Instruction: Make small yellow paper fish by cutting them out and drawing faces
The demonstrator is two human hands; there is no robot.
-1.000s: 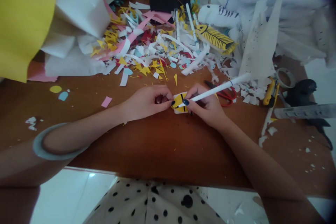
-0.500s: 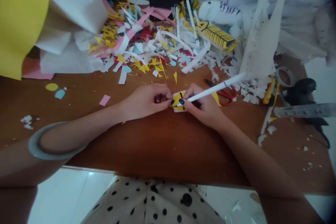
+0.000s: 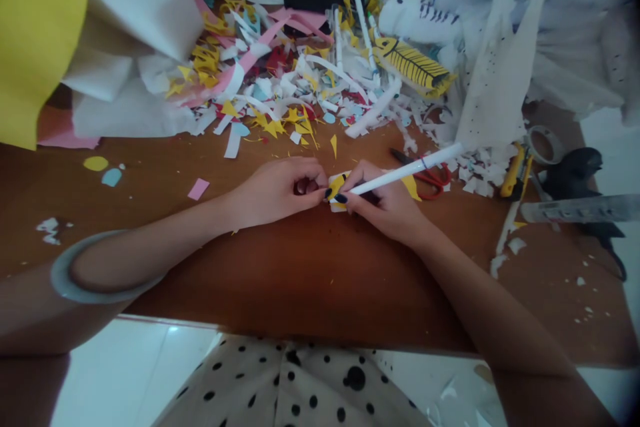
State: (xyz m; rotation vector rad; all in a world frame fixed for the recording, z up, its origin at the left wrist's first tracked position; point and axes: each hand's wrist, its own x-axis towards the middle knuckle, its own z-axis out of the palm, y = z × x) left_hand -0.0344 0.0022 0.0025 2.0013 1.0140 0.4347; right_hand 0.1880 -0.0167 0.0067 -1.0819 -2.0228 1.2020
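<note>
A small yellow-and-white paper piece (image 3: 336, 185) with black marks lies between my hands near the middle of the table. My left hand (image 3: 287, 192) pinches its left edge between thumb and fingers. In my right hand (image 3: 385, 203) is a white marker pen (image 3: 405, 171), slanting up to the right, with its tip down at the paper. The right fingers partly cover the paper, and the pen's tip is hidden behind them. Just beyond the right hand lie scissors (image 3: 434, 177) with red handles, beside a yellow scrap (image 3: 412, 187).
A heap of paper scraps (image 3: 285, 90) spreads across the back of the brown table (image 3: 280, 280). At the right are a yellow cutter (image 3: 513, 172), a tape roll (image 3: 545, 145), a black tool (image 3: 573, 170) and a clear ruler-like strip (image 3: 583, 209). A yellow striped paper fish (image 3: 413, 67) lies behind.
My right hand and the marker have shifted slightly left and down over the paper, covering more of it. The left hand keeps its pinch. The whole view has moved a little.
</note>
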